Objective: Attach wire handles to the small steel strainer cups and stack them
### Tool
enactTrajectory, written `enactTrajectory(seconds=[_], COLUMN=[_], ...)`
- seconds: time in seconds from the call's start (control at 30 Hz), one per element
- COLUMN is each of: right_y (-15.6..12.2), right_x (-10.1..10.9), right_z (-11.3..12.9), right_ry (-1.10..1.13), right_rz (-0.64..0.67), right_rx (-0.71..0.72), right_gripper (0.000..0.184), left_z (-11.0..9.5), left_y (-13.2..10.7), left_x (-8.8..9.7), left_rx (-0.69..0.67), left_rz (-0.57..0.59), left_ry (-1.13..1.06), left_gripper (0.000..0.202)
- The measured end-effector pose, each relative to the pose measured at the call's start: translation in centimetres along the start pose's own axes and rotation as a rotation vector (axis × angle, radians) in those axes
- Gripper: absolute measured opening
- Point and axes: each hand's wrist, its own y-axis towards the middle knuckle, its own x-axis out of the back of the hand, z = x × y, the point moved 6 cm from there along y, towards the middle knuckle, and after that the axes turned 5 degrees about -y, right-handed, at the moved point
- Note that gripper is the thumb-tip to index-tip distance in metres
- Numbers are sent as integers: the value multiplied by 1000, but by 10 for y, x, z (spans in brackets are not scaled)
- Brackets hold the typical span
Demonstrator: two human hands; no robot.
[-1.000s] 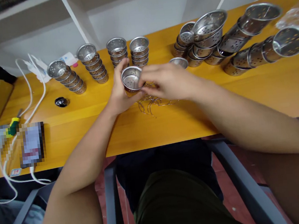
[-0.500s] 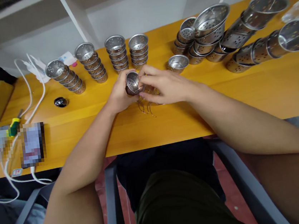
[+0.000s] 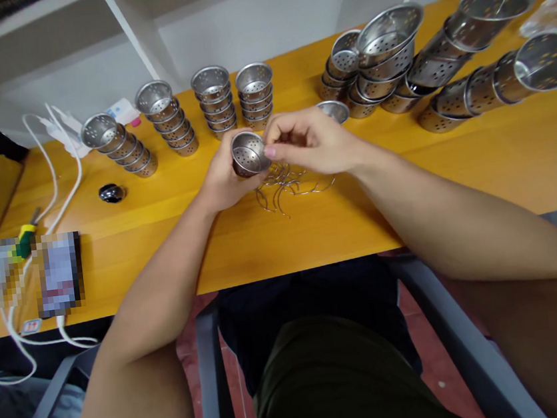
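Note:
A small perforated metal cup [image 3: 248, 153] sits in my left hand [image 3: 222, 180], its mouth tilted toward me and the fingers wrapped around its side. My right hand [image 3: 308, 140] is at the cup's right rim, thumb and fingertips pinched together there. What lies inside that pinch is too small to make out. Just below and to the right of the cup, a loose heap of thin curved metal wires [image 3: 283, 185] lies on the wooden table [image 3: 233, 254]. Partly hidden behind my right hand stands a single metal cup [image 3: 338, 112].
Stacks of perforated cups stand at the back [image 3: 158, 102], with larger leaning stacks [image 3: 390, 42] at right. On the left are a black shiny round object [image 3: 112, 193], a green-yellow screwdriver [image 3: 25, 241], a blurred-out phone [image 3: 59, 274] and white cables [image 3: 79, 171].
My right hand has drawn back slightly from the cup's mouth to its right rim, showing more of the inside and the wire heap. My left hand keeps its hold.

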Motion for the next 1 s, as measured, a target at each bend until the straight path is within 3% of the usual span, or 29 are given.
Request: enactTrajectory(seconds=[0.1,0.2,0.3,0.37,0.43,0.53,0.67,0.8,0.93,1.0], right_y=[-2,-7,-12,-12,-11,-5,5,16,49,71], right_x=[7,5,0,0,0,-6,-10,1,42,69], right_z=[-1,-11,-28,-35,-39,-39,-34,-21,-10,-10], right_ry=[106,-46,-247,-297,-289,-267,-301,-370,-484,-536], right_rz=[93,173,176,63,-53,-107,-100,-83,-170,-294], right_rx=[37,47,-20,-81,-121,-117,-75,-69,-141,-198], right_gripper=[57,42,40,52,77,100,90,75,65,64], left_z=[25,51,65,64,56,37,23,24,27,27], left_y=[-7,-11,-11,-9,-7,-3,1,-2,-10,-12], left_x=[13,32,34,28,19,8,5,5,0,-1], left_rx=[36,54,76,84,79,16,-72,51,208,242], left_rz=[-92,-231,-238,-193,-152,-108,-104,-114,-57,-44], left_ry=[27,76,-10,-103,-159,-185,-194,-113,-47,-58], left_gripper=[104,113,125,128,123,113,105,114,122,117])
